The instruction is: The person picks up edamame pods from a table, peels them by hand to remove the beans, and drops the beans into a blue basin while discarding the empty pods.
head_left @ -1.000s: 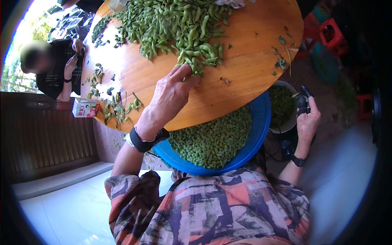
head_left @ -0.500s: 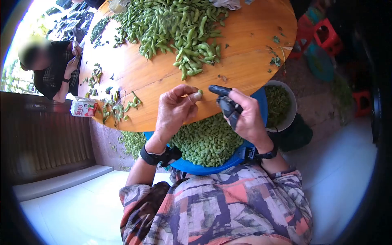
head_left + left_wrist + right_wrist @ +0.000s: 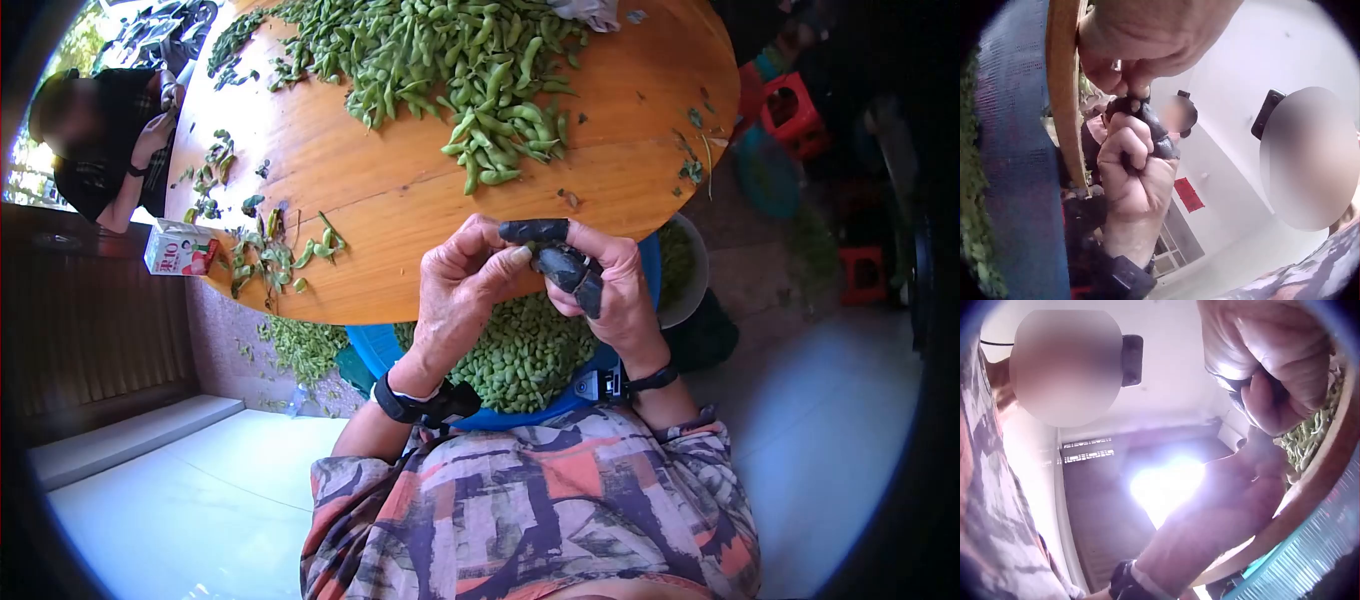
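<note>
Both hands meet over the near edge of the round wooden table [image 3: 400,230], above a blue basin [image 3: 370,348] full of shelled green beans [image 3: 520,360]. My left hand [image 3: 455,290] pinches a soybean pod between thumb and forefinger. Black coverings wrap the thumb and forefinger of my right hand [image 3: 622,280], which close in on the same pod from the right. The fingers hide nearly all of the pod. In the left wrist view the right hand [image 3: 1138,169] has its other fingers curled in. Ahead of the hands lies a large heap of green pods [image 3: 440,60].
Plucked stems and pods [image 3: 265,260] lie at the table's left, beside a drink carton [image 3: 180,248]. A pale bowl [image 3: 690,270] stands right of the basin. Empty pods [image 3: 310,350] cover floor at left. Red stools [image 3: 795,115] stand far right; another person [image 3: 110,140] sits far left.
My left hand drew back from the heap with a pod. The right hand came in from beside the pale bowl, and its covered fingers now meet the left fingertips.
</note>
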`<state>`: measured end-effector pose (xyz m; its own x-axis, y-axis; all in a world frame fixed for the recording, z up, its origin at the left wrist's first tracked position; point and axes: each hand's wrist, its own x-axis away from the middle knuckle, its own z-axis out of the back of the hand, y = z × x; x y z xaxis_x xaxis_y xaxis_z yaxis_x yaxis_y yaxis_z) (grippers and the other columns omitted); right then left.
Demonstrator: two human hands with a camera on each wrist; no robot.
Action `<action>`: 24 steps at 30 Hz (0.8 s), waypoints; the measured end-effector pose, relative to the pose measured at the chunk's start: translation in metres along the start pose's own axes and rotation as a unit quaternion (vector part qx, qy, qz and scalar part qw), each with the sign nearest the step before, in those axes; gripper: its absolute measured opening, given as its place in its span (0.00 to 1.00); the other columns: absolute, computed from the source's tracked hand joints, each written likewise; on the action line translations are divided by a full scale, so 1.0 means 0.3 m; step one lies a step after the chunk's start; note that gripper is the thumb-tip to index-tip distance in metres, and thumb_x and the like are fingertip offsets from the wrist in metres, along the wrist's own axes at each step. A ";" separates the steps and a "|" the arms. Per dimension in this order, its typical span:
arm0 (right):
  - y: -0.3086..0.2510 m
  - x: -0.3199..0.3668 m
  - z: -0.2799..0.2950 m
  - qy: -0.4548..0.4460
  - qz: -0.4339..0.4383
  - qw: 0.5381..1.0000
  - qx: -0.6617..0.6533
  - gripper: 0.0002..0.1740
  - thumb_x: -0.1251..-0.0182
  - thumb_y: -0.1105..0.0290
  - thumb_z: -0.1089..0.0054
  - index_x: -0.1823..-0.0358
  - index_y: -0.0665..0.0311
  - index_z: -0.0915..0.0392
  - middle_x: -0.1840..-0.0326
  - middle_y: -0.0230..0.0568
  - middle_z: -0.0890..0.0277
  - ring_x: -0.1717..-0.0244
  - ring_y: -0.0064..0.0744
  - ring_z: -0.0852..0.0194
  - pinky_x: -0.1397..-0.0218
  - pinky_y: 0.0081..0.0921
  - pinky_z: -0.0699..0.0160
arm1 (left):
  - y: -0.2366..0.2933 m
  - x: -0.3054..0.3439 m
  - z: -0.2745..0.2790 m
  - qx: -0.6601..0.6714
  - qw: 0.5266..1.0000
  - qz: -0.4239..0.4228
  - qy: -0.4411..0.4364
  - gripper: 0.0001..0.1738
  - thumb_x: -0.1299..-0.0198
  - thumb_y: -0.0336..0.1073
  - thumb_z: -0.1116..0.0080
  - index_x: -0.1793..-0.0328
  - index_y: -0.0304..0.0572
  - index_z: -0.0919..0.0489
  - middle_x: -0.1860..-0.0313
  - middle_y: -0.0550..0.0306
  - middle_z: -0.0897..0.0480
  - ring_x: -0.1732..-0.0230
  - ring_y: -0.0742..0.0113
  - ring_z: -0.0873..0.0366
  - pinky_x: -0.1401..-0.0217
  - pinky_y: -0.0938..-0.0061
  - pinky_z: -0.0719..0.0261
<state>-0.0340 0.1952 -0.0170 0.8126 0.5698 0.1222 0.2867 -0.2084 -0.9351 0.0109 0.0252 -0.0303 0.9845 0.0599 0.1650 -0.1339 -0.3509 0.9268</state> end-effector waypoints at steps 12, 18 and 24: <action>0.006 0.041 -0.016 0.004 0.097 0.986 0.139 0.15 0.32 0.72 0.52 0.50 0.73 0.23 0.73 0.29 0.32 0.78 0.13 0.36 0.74 0.14 0.37 | 0.012 0.042 0.008 -0.116 0.985 -0.123 -0.019 0.05 0.36 0.25 0.40 0.64 0.34 0.24 0.67 0.64 0.28 0.68 0.78 0.32 0.65 0.83 0.32; 0.013 0.068 -0.033 0.007 0.062 0.996 0.064 0.14 0.35 0.74 0.49 0.52 0.72 0.21 0.69 0.29 0.34 0.76 0.13 0.34 0.73 0.14 0.37 | -0.042 0.057 -0.036 -0.128 0.971 -0.195 0.042 0.05 0.36 0.25 0.40 0.64 0.35 0.25 0.66 0.63 0.28 0.69 0.78 0.33 0.68 0.83 0.35; 0.011 0.066 -0.006 -0.007 0.052 0.998 0.044 0.12 0.36 0.77 0.50 0.55 0.72 0.21 0.69 0.30 0.36 0.76 0.15 0.35 0.74 0.15 0.38 | -0.051 0.076 -0.037 0.104 0.995 -0.003 -0.005 0.02 0.33 0.28 0.43 0.58 0.38 0.22 0.72 0.69 0.27 0.75 0.81 0.37 0.73 0.84 0.41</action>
<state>-0.0161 0.2044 -0.0170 0.8284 0.5598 0.0180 0.1542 -0.1972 -0.9682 0.0341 0.0422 -0.0369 0.9866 0.0531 0.1544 -0.1023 -0.5355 0.8383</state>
